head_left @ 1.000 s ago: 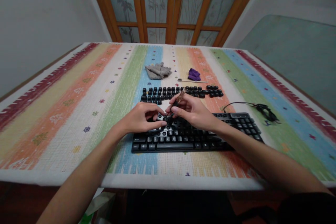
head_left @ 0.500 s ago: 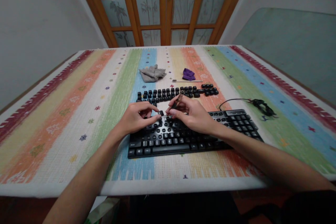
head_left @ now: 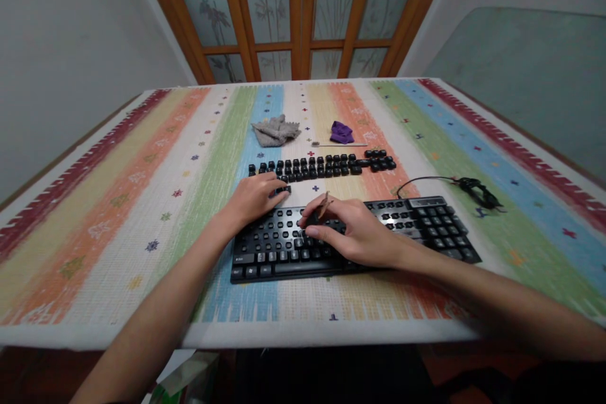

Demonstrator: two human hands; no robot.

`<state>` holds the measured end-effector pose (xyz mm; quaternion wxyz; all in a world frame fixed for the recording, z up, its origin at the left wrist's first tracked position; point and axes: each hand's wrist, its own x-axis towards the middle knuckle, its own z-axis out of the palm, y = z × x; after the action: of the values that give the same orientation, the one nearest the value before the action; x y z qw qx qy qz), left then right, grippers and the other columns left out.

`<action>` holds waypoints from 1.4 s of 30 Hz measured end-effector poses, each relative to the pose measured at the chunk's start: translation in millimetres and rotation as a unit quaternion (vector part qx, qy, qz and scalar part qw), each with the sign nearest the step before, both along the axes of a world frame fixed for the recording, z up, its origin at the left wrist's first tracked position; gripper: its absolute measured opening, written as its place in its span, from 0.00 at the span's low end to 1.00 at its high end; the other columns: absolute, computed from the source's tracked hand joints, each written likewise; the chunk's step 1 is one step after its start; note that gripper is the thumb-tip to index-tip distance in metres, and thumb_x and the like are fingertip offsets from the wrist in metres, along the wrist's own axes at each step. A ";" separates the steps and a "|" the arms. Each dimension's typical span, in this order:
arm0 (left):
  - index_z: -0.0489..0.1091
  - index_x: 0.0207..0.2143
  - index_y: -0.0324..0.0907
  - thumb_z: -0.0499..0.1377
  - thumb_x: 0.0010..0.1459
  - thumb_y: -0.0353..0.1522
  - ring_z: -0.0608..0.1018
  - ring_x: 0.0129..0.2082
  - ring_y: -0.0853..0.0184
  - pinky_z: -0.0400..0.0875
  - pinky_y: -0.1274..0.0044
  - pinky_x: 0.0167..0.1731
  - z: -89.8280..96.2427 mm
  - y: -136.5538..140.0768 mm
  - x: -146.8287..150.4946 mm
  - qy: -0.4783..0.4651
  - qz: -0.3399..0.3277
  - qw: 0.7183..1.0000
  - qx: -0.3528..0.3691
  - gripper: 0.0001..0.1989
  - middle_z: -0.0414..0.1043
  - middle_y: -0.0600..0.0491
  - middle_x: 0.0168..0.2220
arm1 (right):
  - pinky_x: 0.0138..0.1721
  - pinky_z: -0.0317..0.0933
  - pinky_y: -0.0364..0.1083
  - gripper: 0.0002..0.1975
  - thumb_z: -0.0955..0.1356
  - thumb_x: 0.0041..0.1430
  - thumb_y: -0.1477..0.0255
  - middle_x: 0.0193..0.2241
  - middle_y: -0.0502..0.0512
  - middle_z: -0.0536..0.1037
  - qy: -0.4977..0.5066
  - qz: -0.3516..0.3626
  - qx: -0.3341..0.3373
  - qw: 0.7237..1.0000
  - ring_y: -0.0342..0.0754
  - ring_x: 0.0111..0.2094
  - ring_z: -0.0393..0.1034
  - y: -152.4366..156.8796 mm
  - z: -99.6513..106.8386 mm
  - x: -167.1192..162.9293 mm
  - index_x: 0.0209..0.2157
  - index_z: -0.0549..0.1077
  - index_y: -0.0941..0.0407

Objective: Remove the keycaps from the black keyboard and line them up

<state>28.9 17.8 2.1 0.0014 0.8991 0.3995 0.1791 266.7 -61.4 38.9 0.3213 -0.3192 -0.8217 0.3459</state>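
Observation:
A black keyboard (head_left: 303, 270) lies before me; its upper left part has bare key posts, while its bottom rows and number pad carry keycaps. Beyond its top edge, my left hand (head_left: 255, 197) pinches a black keycap (head_left: 286, 189) at the left end of the loose caps, close to the tablecloth. My right hand (head_left: 357, 233) hovers over the middle of the keyboard. Its fingers are closed around a small slim tool (head_left: 324, 203), dark with a copper-brown upper end; its lower tip is largely hidden by the fingers.
Rows of loose keycaps (head_left: 322, 167) lie behind the keyboard. Farther back are a grey cloth (head_left: 275, 131), a purple cloth (head_left: 341, 132) and a thin brush (head_left: 338, 144). A coiled cable (head_left: 478, 194) rests at the right on the striped tablecloth (head_left: 189, 221).
My left hand has moved from over the keyboard, up and slightly left, to the loose keycaps with a keycap in its fingers. My right hand has shifted slightly down, still holding the tool.

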 end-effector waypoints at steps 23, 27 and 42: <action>0.78 0.38 0.39 0.57 0.63 0.34 0.76 0.33 0.63 0.66 0.74 0.31 -3.2 2.3 4.6 0.018 0.013 1.000 -0.005 0.11 0.76 0.47 0.34 | 0.39 0.69 0.45 0.04 0.68 0.66 0.72 0.35 0.55 0.81 -0.049 0.017 0.087 0.995 0.47 0.35 0.77 -4.1 -4.1 1.8 0.41 0.73 0.57; 0.77 0.38 0.39 0.57 0.63 0.33 0.76 0.33 0.65 0.66 0.75 0.31 -4.3 3.2 3.7 0.015 0.005 1.000 0.011 0.10 0.76 0.48 0.35 | 0.40 0.69 0.45 0.04 0.68 0.66 0.72 0.35 0.54 0.81 -0.050 0.015 0.089 0.995 0.47 0.35 0.78 -5.6 -4.8 5.3 0.41 0.74 0.57; 0.77 0.37 0.39 0.61 0.61 0.34 0.75 0.31 0.66 0.62 0.77 0.27 -3.3 -7.7 -7.3 -0.014 0.036 0.997 0.073 0.08 0.76 0.50 0.33 | 0.34 0.68 0.42 0.03 0.69 0.63 0.77 0.32 0.53 0.82 -0.014 -0.028 0.100 0.994 0.44 0.29 0.77 -16.6 -16.2 -11.2 0.38 0.75 0.59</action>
<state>21.6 10.1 -1.2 -0.0654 0.8790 0.4175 0.2207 255.5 -77.9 22.7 0.3499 -0.3132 -0.8474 0.2479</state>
